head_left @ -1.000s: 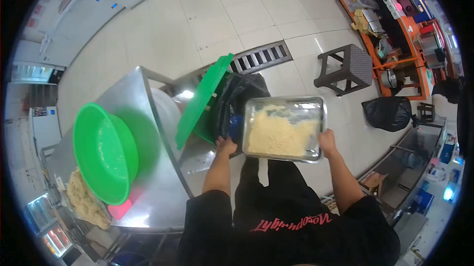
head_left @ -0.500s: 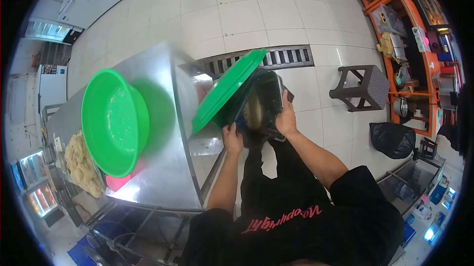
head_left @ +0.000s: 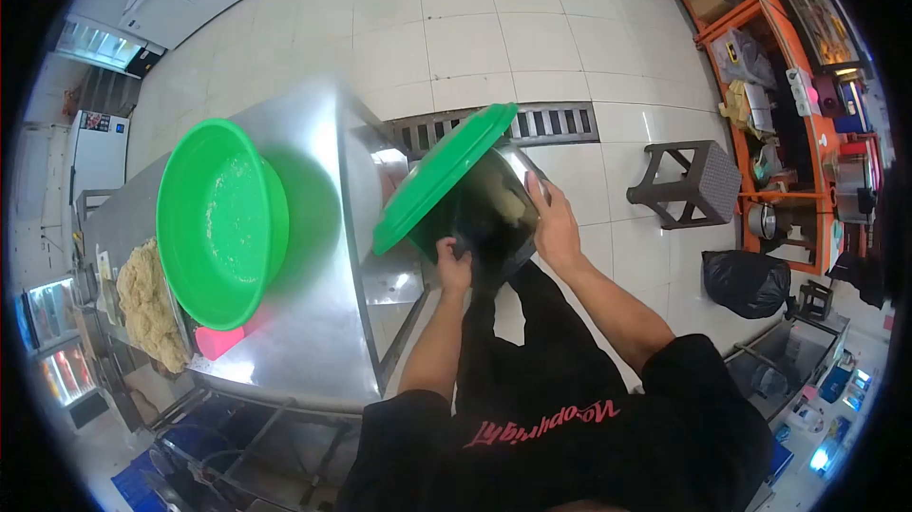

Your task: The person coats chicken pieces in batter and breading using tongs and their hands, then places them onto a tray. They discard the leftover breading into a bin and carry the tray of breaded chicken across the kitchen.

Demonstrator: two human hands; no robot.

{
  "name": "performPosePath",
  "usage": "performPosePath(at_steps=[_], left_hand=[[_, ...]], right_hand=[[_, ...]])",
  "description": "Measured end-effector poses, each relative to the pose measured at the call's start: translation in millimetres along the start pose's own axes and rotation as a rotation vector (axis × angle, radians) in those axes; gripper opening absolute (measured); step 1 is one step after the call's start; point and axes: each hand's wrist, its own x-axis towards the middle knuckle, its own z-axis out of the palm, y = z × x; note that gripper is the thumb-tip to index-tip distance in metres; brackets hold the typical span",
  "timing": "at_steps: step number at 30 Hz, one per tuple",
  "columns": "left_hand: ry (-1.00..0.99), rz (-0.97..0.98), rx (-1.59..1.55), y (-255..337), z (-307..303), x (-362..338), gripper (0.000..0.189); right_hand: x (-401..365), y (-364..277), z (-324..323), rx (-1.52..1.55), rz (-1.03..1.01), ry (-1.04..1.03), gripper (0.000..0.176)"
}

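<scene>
Between my legs and the floor drain is a dark, glossy container (head_left: 489,237) with something pale (head_left: 514,206) inside near its right side. My right hand (head_left: 559,230) is closed on the container's right edge, fingers along the rim. Lower on the left edge, my left hand (head_left: 454,267) grips it with the thumb on top. A green lid-like piece (head_left: 446,175) leans at a slant over the container's left side, beyond my left hand.
Left stands a metal table (head_left: 313,322) with a green basin (head_left: 223,227), a pink piece (head_left: 218,341) and a mass of pale noodles or dough (head_left: 150,308). On the floor are a drain grate (head_left: 560,123), a brown stool (head_left: 698,184) and a black bag (head_left: 746,282). Orange shelves (head_left: 788,66) line the right.
The container has tipped, so its inside shows differently and the pale contents appear higher and further right. Both hands keep hold; the right has shifted slightly along the rim.
</scene>
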Motion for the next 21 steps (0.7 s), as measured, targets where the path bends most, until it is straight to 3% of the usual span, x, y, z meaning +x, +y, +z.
performPosePath(at_steps=[1,3,5,9,11,14,17,21], left_hand=[[0.038,-0.026,-0.013,0,3,-11,0.047],[0.066,-0.056,-0.022,17,3,-32,0.046],[0.145,-0.219,0.239,28,5,-40,0.05],[0.091,-0.285,0.254,-34,-10,-26,0.04],[-0.027,-0.216,0.179,-39,-18,-24,0.028],[-0.002,-0.223,-0.055,-31,-27,-31,0.018],[-0.056,-0.294,0.08,-34,-38,-36,0.028],[0.055,-0.278,0.148,-62,-47,-47,0.036]], right_hand=[[-9,0,0,0.026,-0.059,0.093,0.078],[-15,1,-3,-0.033,-0.061,0.005,0.076],[-15,4,-3,-0.011,-0.106,-0.023,0.075],[-19,1,-13,-0.073,-0.196,-0.011,0.074],[-15,1,-14,-0.043,-0.167,0.045,0.075],[-22,7,-20,-0.108,-0.256,0.027,0.075],[-21,10,-19,-0.047,-0.166,0.009,0.074],[-36,6,-21,-0.047,-0.262,0.048,0.073]])
